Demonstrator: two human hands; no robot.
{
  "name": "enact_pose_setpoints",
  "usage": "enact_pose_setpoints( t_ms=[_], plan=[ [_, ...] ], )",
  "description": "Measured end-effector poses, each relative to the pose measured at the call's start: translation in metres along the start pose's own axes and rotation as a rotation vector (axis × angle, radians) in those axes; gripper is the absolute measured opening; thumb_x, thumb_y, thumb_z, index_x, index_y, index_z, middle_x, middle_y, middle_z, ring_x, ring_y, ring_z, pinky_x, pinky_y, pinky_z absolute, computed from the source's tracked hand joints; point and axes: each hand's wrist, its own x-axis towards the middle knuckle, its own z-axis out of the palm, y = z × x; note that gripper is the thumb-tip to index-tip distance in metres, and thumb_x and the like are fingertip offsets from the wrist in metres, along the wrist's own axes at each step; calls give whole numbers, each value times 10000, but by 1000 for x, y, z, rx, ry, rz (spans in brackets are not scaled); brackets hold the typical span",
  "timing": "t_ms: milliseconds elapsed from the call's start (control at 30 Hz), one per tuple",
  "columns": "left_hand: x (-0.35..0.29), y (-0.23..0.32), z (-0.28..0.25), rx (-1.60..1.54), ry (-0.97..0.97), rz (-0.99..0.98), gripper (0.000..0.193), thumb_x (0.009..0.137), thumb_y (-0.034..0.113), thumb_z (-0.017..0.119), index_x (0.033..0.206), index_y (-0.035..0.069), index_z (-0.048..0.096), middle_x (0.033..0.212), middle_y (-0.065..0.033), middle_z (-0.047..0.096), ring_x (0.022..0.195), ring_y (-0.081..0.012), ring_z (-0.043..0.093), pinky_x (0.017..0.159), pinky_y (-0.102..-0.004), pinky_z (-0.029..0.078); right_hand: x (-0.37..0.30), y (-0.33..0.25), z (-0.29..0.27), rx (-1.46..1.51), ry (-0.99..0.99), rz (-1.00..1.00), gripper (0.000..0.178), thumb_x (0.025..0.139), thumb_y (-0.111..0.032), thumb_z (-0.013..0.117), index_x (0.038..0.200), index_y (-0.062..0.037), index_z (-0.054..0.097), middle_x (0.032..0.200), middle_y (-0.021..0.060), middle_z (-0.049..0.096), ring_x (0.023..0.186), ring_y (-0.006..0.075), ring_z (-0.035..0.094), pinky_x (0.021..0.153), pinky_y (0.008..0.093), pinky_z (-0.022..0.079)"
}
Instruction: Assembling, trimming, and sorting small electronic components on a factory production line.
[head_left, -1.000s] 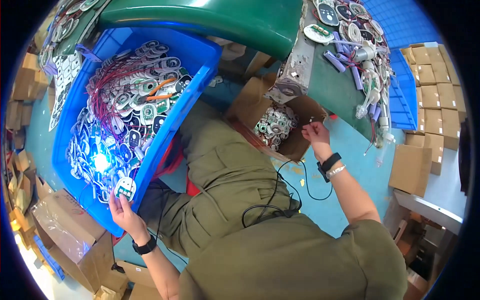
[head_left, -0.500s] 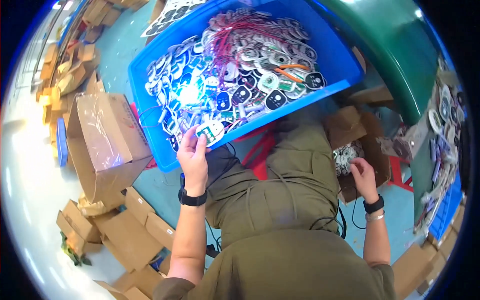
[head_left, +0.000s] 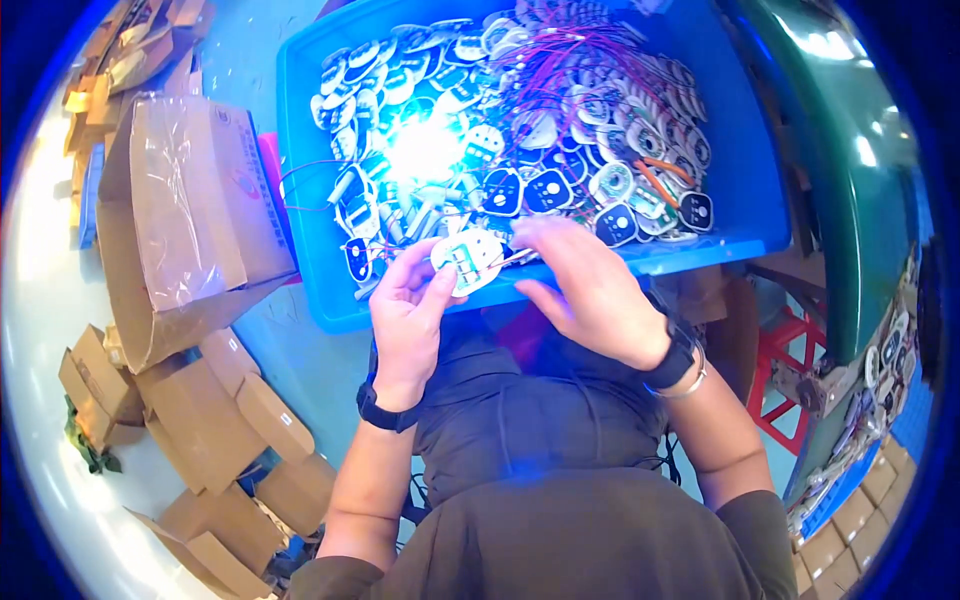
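Note:
My left hand [head_left: 408, 312] pinches a white rounded panel [head_left: 482, 258] with a small green-and-white circuit board on it, just over the near rim of a blue plastic bin [head_left: 312, 240]. My right hand [head_left: 595, 290] is beside the panel's right edge, thumb apart from the fingers; its fingertips are blurred, and a thin wire runs from the panel toward them. Whether they grip that wire is unclear. Inside the bin lie many white and black panels [head_left: 548, 190], grey cylinders, red wires [head_left: 560, 60] and orange-handled pliers [head_left: 655, 182]. A bright light [head_left: 420, 150] glares among them.
An open cardboard box [head_left: 200, 200] stands left of the bin. Flattened and open cartons [head_left: 210, 420] cover the floor at lower left. At right are a green curved surface [head_left: 850, 200], a red stool [head_left: 785, 375] and another heap of panels [head_left: 885, 370].
My right hand has come from the small-parts carton at right to beside the held panel. My left hand keeps the panel. The view has shifted, and the bin looks nearer.

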Motion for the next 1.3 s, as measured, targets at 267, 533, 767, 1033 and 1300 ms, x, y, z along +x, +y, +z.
enact_pose_setpoints(
  t_ms=[267,533,767,1033,1300],
  plan=[
    [5,10,-18,-66,-28,10,306,807,20,524,1100,-29,449,949,-112,572,827,-153,577,616,-241,510,21,-1,15,-31,-186,13,176,698,-79,577,862,-43,523,768,90,528,771,267,501,686,362,395],
    [10,8,-15,-537,-257,-186,306,840,65,464,1140,17,430,1034,-127,531,896,-221,556,728,-340,492,16,-22,8,102,-72,-52,136,686,-52,588,801,-36,519,735,95,510,734,274,493,675,357,397],
    [0,17,-1,-559,-247,-179,338,843,37,443,1171,-19,385,1037,-150,527,909,-224,560,694,-305,507,7,-35,0,464,-48,232,87,747,-37,553,819,-9,511,740,138,523,684,281,531,597,331,425],
    [-10,30,18,-4,-179,90,382,832,177,522,1126,-52,435,946,-124,556,769,-162,579,570,-235,482,3,-18,-14,1313,-84,853,159,860,-163,476,779,-29,505,549,-42,400,443,51,354,463,223,342],
    [0,20,4,427,-98,151,333,853,253,515,698,-36,573,554,-2,479,508,-52,368,461,-221,284,1,-17,-13,1453,-219,972,232,871,-211,457,723,-35,490,486,-30,381,363,57,320,393,209,327]
  ],
)
